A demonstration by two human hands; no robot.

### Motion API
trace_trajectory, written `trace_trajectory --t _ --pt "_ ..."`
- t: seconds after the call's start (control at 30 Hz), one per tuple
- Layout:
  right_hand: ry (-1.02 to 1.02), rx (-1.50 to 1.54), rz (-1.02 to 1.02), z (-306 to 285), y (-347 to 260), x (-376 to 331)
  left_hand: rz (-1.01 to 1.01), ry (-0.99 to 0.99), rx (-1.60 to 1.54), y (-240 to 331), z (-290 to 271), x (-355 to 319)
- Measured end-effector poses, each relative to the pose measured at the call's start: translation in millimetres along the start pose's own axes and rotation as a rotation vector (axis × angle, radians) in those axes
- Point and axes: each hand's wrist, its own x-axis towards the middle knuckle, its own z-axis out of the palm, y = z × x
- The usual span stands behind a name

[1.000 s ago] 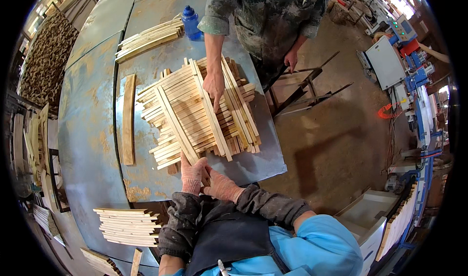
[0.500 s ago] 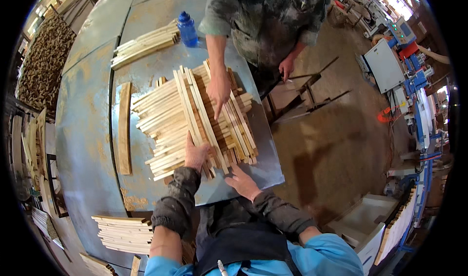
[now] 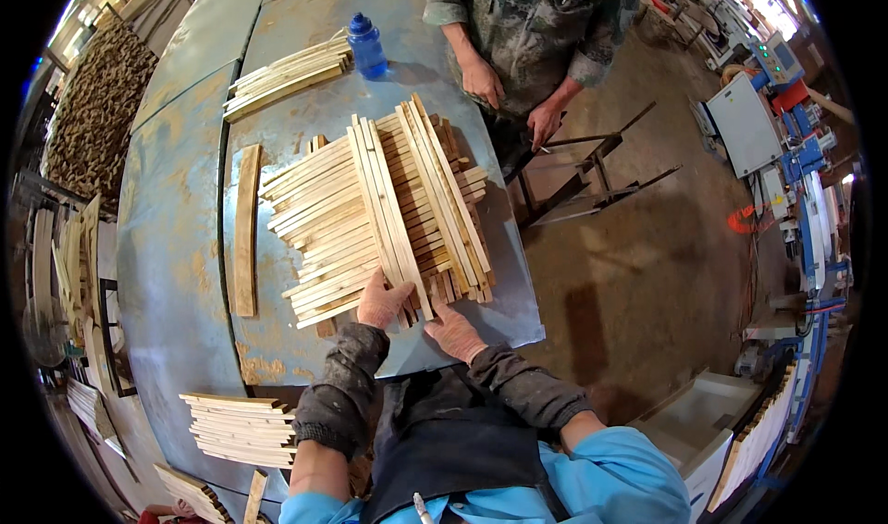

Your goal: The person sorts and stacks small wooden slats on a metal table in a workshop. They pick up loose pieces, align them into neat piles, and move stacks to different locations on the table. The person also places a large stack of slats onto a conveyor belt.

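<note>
I see my left hand (image 3: 384, 302) resting on the near end of the crossed stack of wooden slats (image 3: 379, 214), its grip closed around the long slats (image 3: 388, 214) laid over the top. My right hand (image 3: 455, 332) lies flat and released on the grey metal table (image 3: 185, 246) just beside the stack's near edge. Across the table, another person's hands (image 3: 513, 98) hang clear of the wood. A blue bottle (image 3: 367, 48) stands beyond, beside a smaller slat bundle (image 3: 287, 78).
</note>
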Motion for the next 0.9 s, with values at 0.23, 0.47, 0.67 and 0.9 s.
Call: trace_trajectory --t 0.23,0.47,0.67,0.9 --pt "0.064 -0.074 0.001 6 34 18 -0.047 0.004 -0.127 23 15 -48" --pt "0.05 -0.094 -0.006 -1 17 9 -0.116 -0.041 -0.508 -28 7 -49" --pt "0.047 0.009 -0.078 -7 41 10 -0.194 0.145 -0.766 -58 -3 -30" --pt "-0.061 0.326 0.088 -15 93 -6 -0.043 0.202 -0.484 -9 -27 17"
